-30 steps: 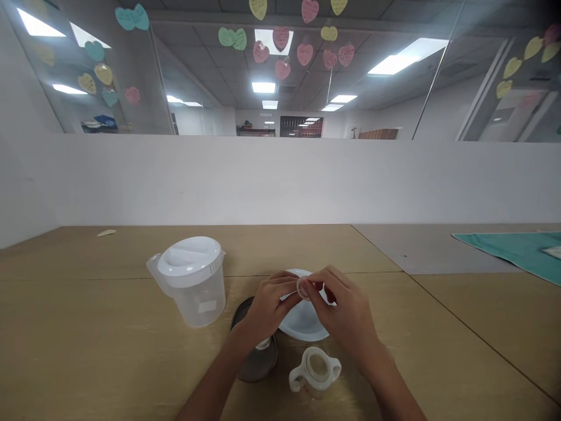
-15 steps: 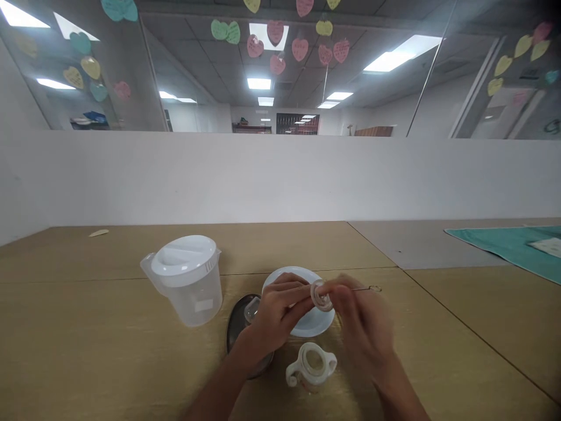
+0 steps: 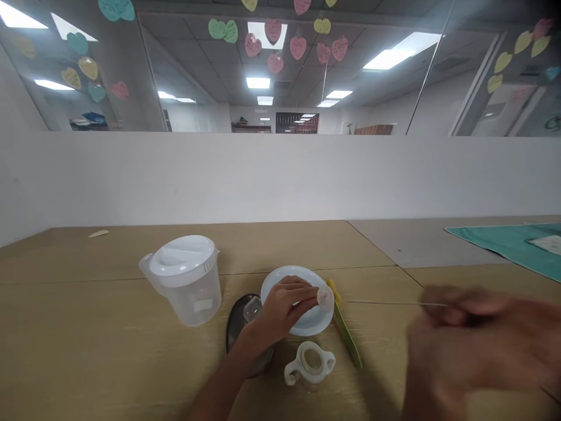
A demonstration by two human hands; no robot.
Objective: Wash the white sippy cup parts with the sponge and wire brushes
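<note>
The left hand (image 3: 283,304) keeps its fingers pinched on the small round translucent plastic piece (image 3: 325,298), over the right edge of the round white plate (image 3: 312,323). The right hand (image 3: 477,339), before just beside this piece, is now blurred and well apart, fingers closed on a thin pale straight rod (image 3: 385,302). The long green-and-yellow tool (image 3: 347,336) has become visible.

A small, round, translucent piece (image 3: 325,298) is held up just right of the frame's lower centre, and a thin, pale, straight strand (image 3: 385,303) stretches nearly level toward the lower right.
</note>
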